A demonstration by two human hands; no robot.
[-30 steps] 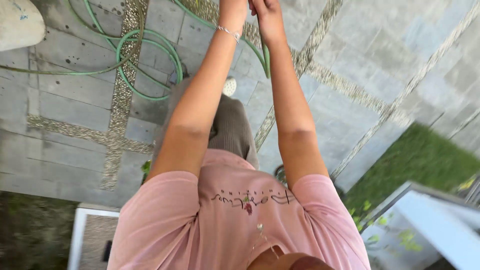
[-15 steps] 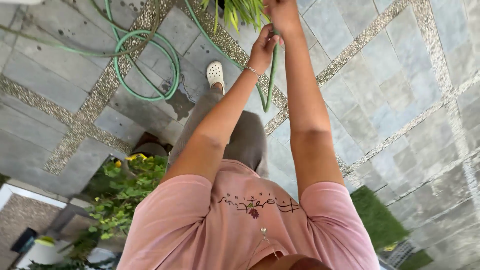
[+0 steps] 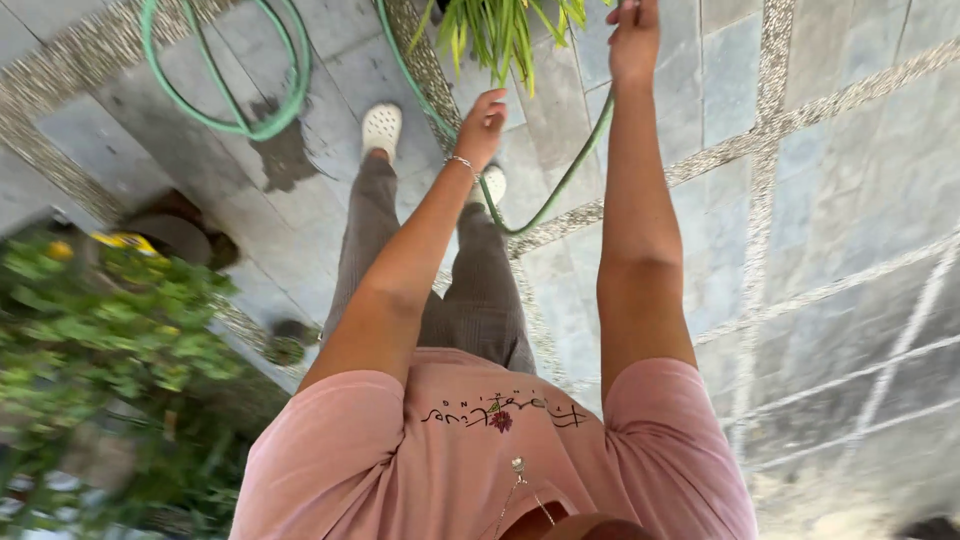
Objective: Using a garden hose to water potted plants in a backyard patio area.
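A person in a pink T-shirt (image 3: 480, 450) and grey trousers stands on a paved stone patio (image 3: 830, 180), both arms stretched forward over a green garden hose (image 3: 560, 185). The right hand (image 3: 633, 40), raised highest near the top edge of the view, has its fingers wrapped round the hose, which drops from that grip in a slack curve, passes close under the left hand (image 3: 484, 125) and runs on across the paving toward a loose coil (image 3: 240, 90) lying further off beside a wet patch. The left hand, a thin bracelet (image 3: 461, 162) at its wrist, hangs with its fingers loosely curled and partly spread, just beside the hose; whether it touches the hose cannot be told. A plant with long yellow-green leaves (image 3: 500, 35) sits between and just beyond the two hands. White clogs (image 3: 381, 128) show on the paving below. A leafy shrub (image 3: 110, 340), blurred, fills the lower left.
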